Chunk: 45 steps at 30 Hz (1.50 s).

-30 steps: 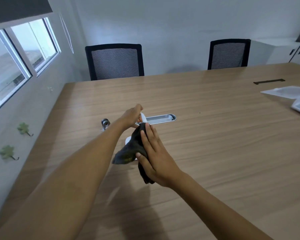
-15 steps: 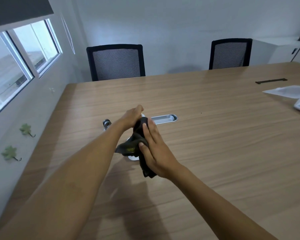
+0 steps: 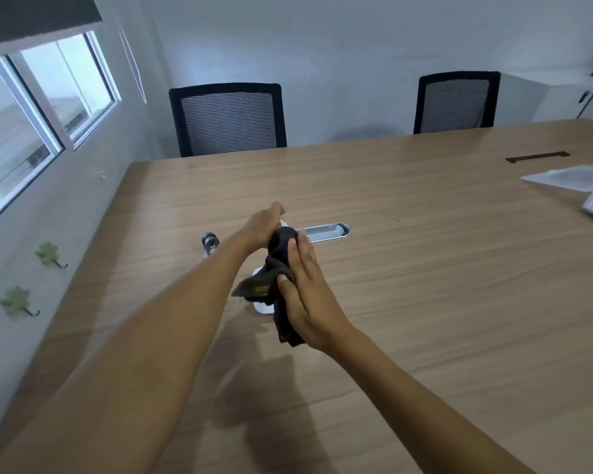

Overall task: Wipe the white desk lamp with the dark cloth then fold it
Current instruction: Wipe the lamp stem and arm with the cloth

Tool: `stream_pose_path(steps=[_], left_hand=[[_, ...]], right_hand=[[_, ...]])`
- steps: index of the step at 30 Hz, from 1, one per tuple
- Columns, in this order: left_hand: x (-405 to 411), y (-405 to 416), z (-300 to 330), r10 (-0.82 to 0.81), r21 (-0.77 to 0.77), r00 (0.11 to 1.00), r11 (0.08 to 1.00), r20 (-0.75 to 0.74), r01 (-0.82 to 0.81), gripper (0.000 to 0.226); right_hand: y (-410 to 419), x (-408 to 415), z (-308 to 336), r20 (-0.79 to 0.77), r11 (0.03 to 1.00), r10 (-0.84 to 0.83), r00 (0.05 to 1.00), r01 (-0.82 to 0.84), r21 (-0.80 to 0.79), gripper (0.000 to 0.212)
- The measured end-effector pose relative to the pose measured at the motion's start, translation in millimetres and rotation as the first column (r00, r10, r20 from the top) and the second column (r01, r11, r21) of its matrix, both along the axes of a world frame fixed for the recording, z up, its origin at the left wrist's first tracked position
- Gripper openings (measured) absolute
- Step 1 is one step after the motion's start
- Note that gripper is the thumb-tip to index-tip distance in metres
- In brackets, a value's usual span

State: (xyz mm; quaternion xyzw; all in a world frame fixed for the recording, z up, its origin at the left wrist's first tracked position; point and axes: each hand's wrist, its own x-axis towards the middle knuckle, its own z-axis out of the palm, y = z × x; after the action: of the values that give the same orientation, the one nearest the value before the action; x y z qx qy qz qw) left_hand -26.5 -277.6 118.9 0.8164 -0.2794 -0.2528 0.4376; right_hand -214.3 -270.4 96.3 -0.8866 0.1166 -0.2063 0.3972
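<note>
Right hand (image 3: 308,295) higher, flat on dark cloth (image 3: 281,248)

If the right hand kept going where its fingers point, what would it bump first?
Probably the bunched top of the dark cloth, just past the right hand, then the left hand gripping the lamp behind it. Depth is hard to judge.
</note>
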Motion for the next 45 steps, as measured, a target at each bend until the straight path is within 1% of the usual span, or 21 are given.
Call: stream_pose_path(steps=[2,5,7,10,12,13,15,17,19,22,25,28,31,33,36,40,43,45], left_hand=[[-1,0,1,0.008,0.002,1.0,1.0,-0.012,-0.008,0.036],[0,1,0,0.026,-0.07,0.984,0.997,-0.178,-0.039,0.029],[0,1,-2,0.012,-0.068,0.975,0.997,-0.221,-0.028,0.039],[3,4,-2,-0.034,-0.004,0.98,0.999,-0.194,0.034,0.061],[4,8,1,-0.116,0.036,0.98,0.992,-0.159,0.123,0.079],[2,11,3,-0.168,0.032,0.972,0.984,-0.164,0.175,0.084],[0,15,3,-0.231,0.01,0.957,0.972,-0.175,0.237,0.085],[2,16,-3,-0.238,0.022,0.961,0.97,-0.141,0.243,0.088],[2,15,-9,-0.211,0.023,0.97,0.976,-0.116,0.215,0.083],[1,13,-12,-0.189,-0.009,0.973,0.982,-0.13,0.19,0.066],[1,12,-11,-0.186,-0.022,0.968,0.982,-0.17,0.185,0.058],[-1,11,-9,-0.155,-0.016,0.962,0.988,-0.225,0.155,0.051],[-3,10,-7,-0.182,-0.004,0.957,0.983,-0.228,0.186,0.041],[-3,9,-7,-0.174,0.005,0.962,0.984,-0.21,0.179,0.042],[0,10,-13,-0.155,0.018,0.97,0.987,-0.186,0.161,0.05],[2,12,-18,-0.174,0.011,0.963,0.984,-0.205,0.181,0.045],[1,10,-15,-0.148,-0.005,0.954,0.988,-0.262,0.152,0.045],[-2,9,-12,-0.148,-0.002,0.952,0.988,-0.268,0.153,0.048]], right_hand=[[4,-11,-10,0.005,1.0,0.023,1.0,-0.023,0.005,0.059],[14,-39,-31,0.013,0.998,0.065,0.998,-0.065,0.007,0.061],[15,-48,-38,0.021,0.998,0.069,0.997,-0.069,-0.015,0.061],[10,-37,-27,0.022,0.999,0.033,0.999,-0.033,-0.006,0.058],[4,-23,-16,0.029,1.0,-0.007,1.0,0.006,0.028,0.057],[1,-17,-11,0.035,0.999,-0.026,0.999,0.024,0.046,0.057],[0,-11,-8,0.041,0.998,-0.033,0.999,0.031,0.062,0.057],[3,-15,-14,0.032,0.998,-0.012,0.999,0.01,0.058,0.057],[6,-26,-24,0.022,0.998,0.0,1.0,-0.002,0.058,0.057],[12,-45,-37,0.014,0.997,0.007,1.0,-0.008,0.071,0.058],[16,-53,-42,0.006,0.998,0.016,1.0,-0.016,0.059,0.057],[10,-35,-28,0.016,0.998,-0.009,1.0,0.008,0.065,0.057],[2,-11,-10,0.03,0.993,-0.056,0.998,0.052,0.109,0.057],[3,-9,-13,0.043,0.992,-0.054,0.998,0.049,0.118,0.057],[14,-32,-38,0.028,0.994,-0.018,0.999,0.015,0.106,0.058],[25,-60,-68,0.004,0.997,-0.016,1.0,0.015,0.074,0.059],[16,-43,-54,0.013,0.996,-0.048,0.999,0.047,0.073,0.059],[9,-23,-37,0.03,0.995,-0.067,0.997,0.064,0.074,0.058]])
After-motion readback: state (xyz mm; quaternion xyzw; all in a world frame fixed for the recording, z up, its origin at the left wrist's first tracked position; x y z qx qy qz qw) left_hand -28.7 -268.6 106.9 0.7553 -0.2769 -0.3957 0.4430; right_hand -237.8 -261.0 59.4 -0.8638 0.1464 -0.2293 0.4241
